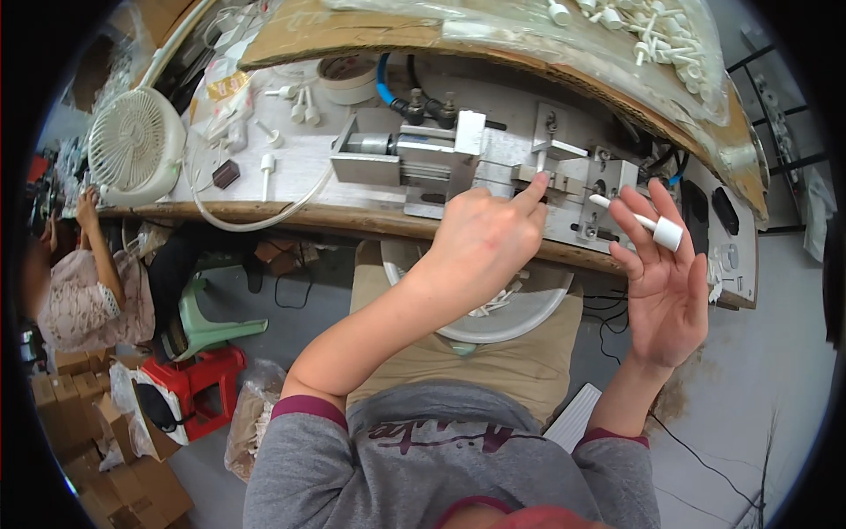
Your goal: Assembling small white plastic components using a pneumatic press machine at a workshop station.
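My left hand [493,236] reaches over the metal clamping fixture [560,181] on the bench. Its index finger is stretched out, its tip at a small white plastic piece [542,162] in the fixture. The other fingers are curled under, and what they may hold is hidden. To the right, my right hand [665,286] is raised, palm showing, with fingers partly spread. Lodged between those fingers is a white plastic cap with a thin stem [667,234], its stem pointing left toward the fixture. A metal pneumatic cylinder [414,154] lies left of the fixture.
A translucent bowl [538,322] with white parts rests on my lap. Loose white stemmed caps [268,167] and a tape roll [346,84] lie on the bench, near a white fan [137,145]. Cardboard [388,40] with more parts spans the back. Another person [92,282] sits left.
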{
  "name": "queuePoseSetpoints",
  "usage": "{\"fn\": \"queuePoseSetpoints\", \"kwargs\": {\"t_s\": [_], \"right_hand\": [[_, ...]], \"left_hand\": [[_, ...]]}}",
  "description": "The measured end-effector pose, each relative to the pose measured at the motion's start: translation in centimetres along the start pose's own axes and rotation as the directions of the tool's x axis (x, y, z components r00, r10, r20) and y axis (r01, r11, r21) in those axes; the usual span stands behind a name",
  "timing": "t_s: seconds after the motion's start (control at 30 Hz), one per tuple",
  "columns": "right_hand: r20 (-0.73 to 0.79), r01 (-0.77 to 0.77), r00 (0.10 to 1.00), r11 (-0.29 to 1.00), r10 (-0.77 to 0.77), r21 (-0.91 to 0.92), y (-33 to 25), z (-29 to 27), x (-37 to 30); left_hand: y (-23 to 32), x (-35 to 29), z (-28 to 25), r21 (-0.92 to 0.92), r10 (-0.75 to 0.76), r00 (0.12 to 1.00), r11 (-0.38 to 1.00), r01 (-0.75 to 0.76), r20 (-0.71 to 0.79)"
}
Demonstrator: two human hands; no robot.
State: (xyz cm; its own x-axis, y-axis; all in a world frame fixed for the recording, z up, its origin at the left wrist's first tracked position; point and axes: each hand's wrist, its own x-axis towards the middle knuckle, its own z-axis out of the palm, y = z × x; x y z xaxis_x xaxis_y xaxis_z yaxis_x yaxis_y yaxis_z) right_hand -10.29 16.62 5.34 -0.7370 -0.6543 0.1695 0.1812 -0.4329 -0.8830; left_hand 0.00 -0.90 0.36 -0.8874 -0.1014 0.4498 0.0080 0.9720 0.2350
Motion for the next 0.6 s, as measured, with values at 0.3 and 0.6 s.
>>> {"fn": "queuePoseSetpoints", "kwargs": {"t_s": [0.3, 0.6], "right_hand": [[0.211, 0.318, 0.943, 0.884, -0.258, -0.342, -0.7, -0.7, 0.4], [0.537, 0.553, 0.814, 0.018, -0.221, -0.833, 4.7, 0.0, 0.6]], "left_hand": [[-0.7, 1.6, -2.0, -0.008, 0.071, 0.992, 0.997, -0.071, 0.107], [-5.7, 14.6, -7.7, -0.037, -0.054, 0.945, 0.998, 0.045, -0.324]]}}
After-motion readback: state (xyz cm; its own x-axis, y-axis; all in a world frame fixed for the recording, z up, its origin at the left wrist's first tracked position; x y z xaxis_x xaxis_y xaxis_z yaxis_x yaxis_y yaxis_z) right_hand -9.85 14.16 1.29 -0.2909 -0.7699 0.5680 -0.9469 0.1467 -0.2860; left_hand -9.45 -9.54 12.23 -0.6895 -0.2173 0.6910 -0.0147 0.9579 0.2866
